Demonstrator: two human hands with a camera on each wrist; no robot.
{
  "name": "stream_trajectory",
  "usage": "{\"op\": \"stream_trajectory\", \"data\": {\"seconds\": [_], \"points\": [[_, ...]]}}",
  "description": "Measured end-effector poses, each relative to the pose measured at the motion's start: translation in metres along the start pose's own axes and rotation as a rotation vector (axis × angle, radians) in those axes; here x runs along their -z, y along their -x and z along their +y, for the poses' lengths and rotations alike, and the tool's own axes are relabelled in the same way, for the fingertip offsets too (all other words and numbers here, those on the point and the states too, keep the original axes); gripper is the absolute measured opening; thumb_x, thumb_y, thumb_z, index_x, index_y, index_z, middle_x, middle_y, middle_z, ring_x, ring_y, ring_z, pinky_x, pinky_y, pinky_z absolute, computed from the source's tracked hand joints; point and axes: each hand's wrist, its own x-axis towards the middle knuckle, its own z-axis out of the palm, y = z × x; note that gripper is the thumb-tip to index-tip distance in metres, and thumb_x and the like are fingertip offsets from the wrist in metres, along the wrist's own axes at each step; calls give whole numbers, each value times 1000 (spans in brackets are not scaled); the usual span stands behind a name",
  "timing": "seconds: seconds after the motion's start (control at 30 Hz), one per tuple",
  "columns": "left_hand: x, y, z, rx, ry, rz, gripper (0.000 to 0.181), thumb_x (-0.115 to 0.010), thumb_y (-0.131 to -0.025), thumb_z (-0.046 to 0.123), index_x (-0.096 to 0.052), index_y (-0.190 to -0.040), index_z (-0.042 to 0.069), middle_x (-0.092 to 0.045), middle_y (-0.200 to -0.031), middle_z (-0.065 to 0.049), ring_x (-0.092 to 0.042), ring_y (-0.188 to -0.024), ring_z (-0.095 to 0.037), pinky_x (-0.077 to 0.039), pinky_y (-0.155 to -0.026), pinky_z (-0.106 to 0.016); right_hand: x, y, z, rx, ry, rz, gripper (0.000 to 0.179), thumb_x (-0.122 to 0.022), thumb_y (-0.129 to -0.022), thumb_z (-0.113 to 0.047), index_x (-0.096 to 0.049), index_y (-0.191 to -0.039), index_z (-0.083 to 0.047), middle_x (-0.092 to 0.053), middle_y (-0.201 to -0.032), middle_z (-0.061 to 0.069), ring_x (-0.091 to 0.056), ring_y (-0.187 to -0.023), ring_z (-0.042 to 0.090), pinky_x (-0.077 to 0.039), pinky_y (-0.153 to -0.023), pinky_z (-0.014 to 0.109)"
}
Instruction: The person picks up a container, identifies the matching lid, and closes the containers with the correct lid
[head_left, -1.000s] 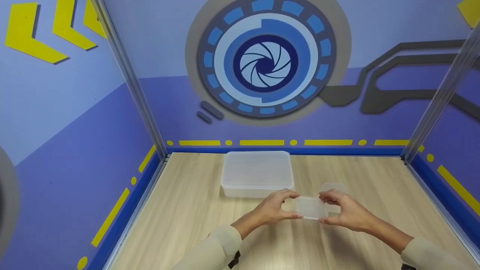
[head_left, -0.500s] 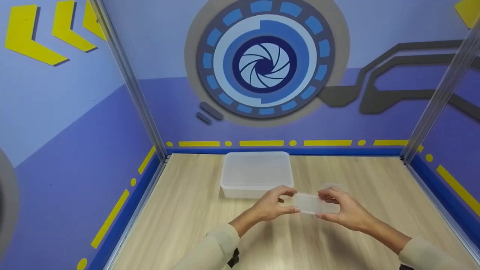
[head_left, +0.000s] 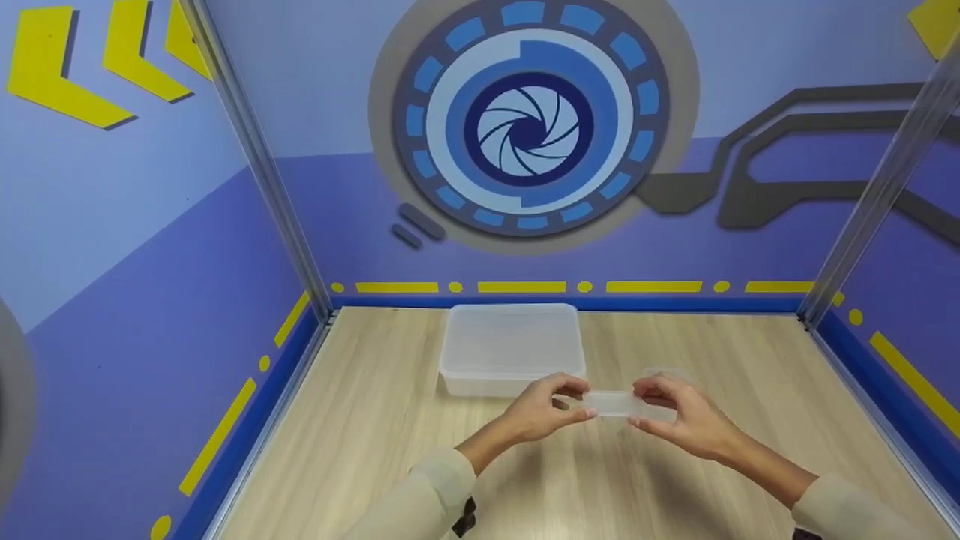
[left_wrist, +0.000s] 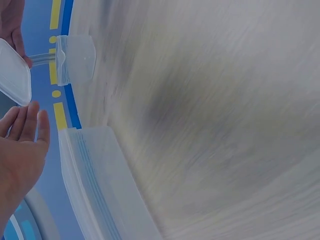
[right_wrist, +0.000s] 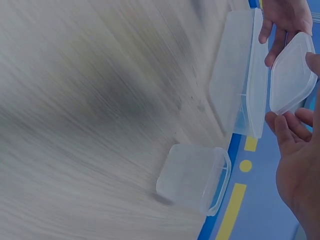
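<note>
Both hands hold a small translucent plastic lid (head_left: 609, 403) above the table, one at each end. Fingers and thumb of my left hand (head_left: 538, 411) pinch its left edge, and my right hand (head_left: 691, 421) grips the right edge the same way. Seen from the right wrist, the lid (right_wrist: 292, 75) is a shallow rounded rectangle with a raised rim. Behind the right hand stands a small clear open-topped container (right_wrist: 190, 177), mostly hidden by that hand in the head view. It also shows in the left wrist view as a small tub (left_wrist: 77, 60).
A large translucent box with its lid on (head_left: 514, 345) stands at the back of the wooden table (head_left: 375, 450), just beyond the left hand. Blue decorated panels (head_left: 360, 225) and metal frame posts (head_left: 259, 157) enclose the table at the back and sides.
The lid has tipped from showing its broad face to nearly edge-on in the head view. Both hands have shifted slightly left with it, keeping their hold.
</note>
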Motion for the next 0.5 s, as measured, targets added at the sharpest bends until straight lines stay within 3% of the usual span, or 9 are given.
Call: {"op": "stream_trajectory", "data": {"seconds": [0.2, 0.37, 0.5], "points": [[-1, -1, 1, -6, 44, 35, 36, -78, -99, 27, -70, -130, 9, -70, -122, 2, -71, -109, -14, -59, -90, -24, 0, 1, -3, -29, -43, 7, 40, -80, -98, -26, -66, -128, -3, -68, -124, 15, -71, -114, 30, -57, -99, 43], [-2, -3, 2, -48, -29, 61, 32, -75, -102, 29, -70, -127, 10, -69, -122, 1, -69, -113, -9, -57, -92, -22, -1, -1, -3, -41, -50, 23, 36, -77, -100, -27, -66, -126, -5, -68, -120, 11, -71, -112, 29, -57, -98, 45], [-3, -4, 2, -72, -77, 86, 34, -71, -104, 34, -71, -126, 10, -70, -123, 0, -69, -114, -9, -56, -94, -22, -2, -4, -3, -43, -51, 35, 31, -75, -101, -27, -66, -123, -6, -68, -113, 8, -73, -104, 22, -60, -92, 33]]}}
